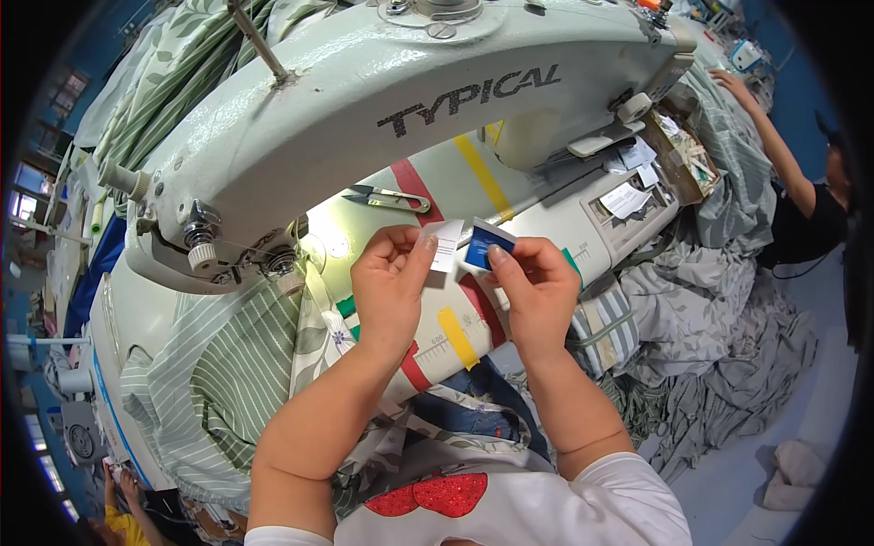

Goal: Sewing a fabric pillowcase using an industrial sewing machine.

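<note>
Both my hands are raised over the bed of a white sewing machine (pixel 309 136). My left hand (pixel 391 273) pinches a small white fabric label (pixel 444 244) with print on it. Between the thumb and fingers of my right hand (pixel 535 287) is a small blue label (pixel 485 247) with a white edge. The two labels are close together, with a narrow gap between them. Thread snips (pixel 391 197) lie on the bed just beyond my hands. Green striped fabric (pixel 246 350) lies under the needle end, left of my left hand.
Red tape (pixel 481 308) and yellow tape (pixel 458 338) cross a printed ruler on the bed. At the right stands a cardboard box (pixel 696 173) of small pieces, near loose white labels (pixel 626 198). Grey fabric (pixel 719 364) is heaped beyond. Another person (pixel 815 209) reaches in at far right.
</note>
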